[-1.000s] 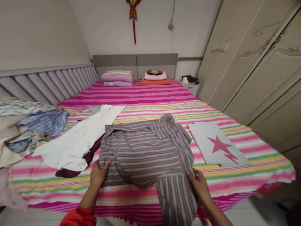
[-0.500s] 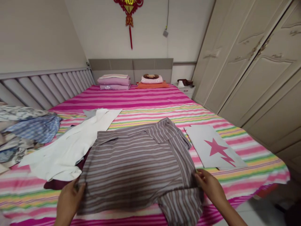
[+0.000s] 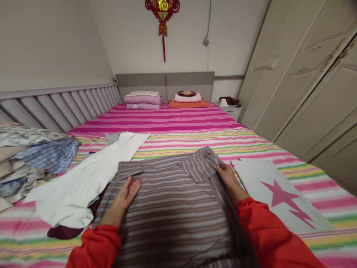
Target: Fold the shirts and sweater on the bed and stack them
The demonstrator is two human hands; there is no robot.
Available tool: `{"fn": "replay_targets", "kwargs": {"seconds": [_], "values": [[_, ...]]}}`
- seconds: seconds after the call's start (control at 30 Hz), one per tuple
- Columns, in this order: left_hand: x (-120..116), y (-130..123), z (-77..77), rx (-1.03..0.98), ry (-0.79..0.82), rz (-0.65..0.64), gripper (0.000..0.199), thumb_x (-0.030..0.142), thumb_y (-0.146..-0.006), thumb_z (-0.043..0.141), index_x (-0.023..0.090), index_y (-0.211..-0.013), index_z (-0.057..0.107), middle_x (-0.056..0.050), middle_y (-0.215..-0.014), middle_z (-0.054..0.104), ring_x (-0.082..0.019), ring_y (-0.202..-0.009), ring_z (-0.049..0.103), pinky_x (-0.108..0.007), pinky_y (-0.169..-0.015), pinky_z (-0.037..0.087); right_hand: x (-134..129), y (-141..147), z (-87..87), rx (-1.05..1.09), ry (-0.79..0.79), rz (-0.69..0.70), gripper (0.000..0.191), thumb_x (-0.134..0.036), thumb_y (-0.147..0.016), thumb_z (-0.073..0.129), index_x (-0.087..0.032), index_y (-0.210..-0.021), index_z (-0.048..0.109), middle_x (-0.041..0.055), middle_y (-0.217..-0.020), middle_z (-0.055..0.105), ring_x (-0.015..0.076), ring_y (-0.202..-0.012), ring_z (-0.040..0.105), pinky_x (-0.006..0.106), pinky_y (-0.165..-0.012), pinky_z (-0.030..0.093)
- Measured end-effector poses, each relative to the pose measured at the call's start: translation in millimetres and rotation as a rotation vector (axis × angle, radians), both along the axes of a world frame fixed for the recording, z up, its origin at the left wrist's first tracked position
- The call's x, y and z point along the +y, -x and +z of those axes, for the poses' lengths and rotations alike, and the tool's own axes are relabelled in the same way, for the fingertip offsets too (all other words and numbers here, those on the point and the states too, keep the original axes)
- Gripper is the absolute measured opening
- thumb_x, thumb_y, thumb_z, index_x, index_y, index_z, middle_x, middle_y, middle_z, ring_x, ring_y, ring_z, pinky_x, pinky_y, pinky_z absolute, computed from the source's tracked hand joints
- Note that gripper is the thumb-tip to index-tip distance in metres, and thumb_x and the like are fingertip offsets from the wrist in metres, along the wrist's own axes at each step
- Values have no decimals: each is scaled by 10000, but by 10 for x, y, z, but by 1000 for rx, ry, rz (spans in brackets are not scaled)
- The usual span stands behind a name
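A brown and grey striped shirt (image 3: 167, 208) lies spread on the bed, its near edge out of the frame. My left hand (image 3: 129, 191) rests over its upper left part, palm partly turned up and fingers apart, holding nothing. At the shirt's upper right, by the folded sleeve, my right hand (image 3: 225, 173) pinches the cloth edge between thumb and fingers. Left of the shirt lies a crumpled white garment (image 3: 83, 178), with a dark maroon cloth (image 3: 65, 231) partly under it. A folded pale grey garment with a pink star (image 3: 276, 190) lies to the right.
A pile of mixed clothes (image 3: 50, 152) sits at the left edge of the striped bed (image 3: 178, 121). Folded purple bedding (image 3: 143, 99) and an orange pillow (image 3: 189, 104) lie by the headboard. A nightstand (image 3: 231, 111) and wardrobe (image 3: 295, 82) stand at the right.
Both hands have moved from the shirt's near side corners up toward its far part. My left hand has let go and opened. More of the red sleeves shows, and the view has shifted slightly.
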State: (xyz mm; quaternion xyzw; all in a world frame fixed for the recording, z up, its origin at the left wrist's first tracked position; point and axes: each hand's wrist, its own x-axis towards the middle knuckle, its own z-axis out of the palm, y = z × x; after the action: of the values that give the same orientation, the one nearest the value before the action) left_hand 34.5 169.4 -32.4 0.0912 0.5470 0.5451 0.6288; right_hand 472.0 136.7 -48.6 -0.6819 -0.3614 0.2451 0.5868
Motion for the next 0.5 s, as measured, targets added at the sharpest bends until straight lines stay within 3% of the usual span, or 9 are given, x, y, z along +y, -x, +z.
{"fn": "replay_targets", "kwargs": {"seconds": [0.13, 0.27, 0.4, 0.5], "values": [[405, 14, -26, 18, 7, 62, 247, 278, -930, 542, 123, -1110, 608, -128, -961, 691, -175, -907, 701, -244, -796, 585, -34, 16, 132, -22, 14, -40, 391, -527, -519, 742, -235, -534, 483, -62, -445, 456, 136, -497, 448, 276, -515, 373], [640, 122, 25, 58, -7, 140, 256, 140, -950, 418, 177, -1142, 584, -68, -916, 697, -154, -848, 702, -260, -745, 595, -527, 168, 285, 160, 32, 109, 415, -554, -574, 756, -225, -591, 503, -62, -469, 465, 115, -438, 443, 256, -462, 363], [608, 322, 94, 121, -86, 219, 237, 113, -954, 382, 216, -1035, 579, 12, -792, 659, -94, -656, 666, -198, -623, 582, -1201, 272, 269, 501, 128, 354, 400, -476, -575, 833, -211, -627, 539, -60, -567, 504, 93, -471, 457, 237, -467, 415], [470, 454, 85, 156, -42, 187, 186, 87, -917, 434, 201, -952, 577, 25, -708, 629, -81, -568, 631, -158, -543, 554, -1415, 231, 147, 458, 311, 524, 372, -456, -549, 865, -192, -703, 653, -28, -660, 605, 126, -612, 564, 270, -614, 502]]}}
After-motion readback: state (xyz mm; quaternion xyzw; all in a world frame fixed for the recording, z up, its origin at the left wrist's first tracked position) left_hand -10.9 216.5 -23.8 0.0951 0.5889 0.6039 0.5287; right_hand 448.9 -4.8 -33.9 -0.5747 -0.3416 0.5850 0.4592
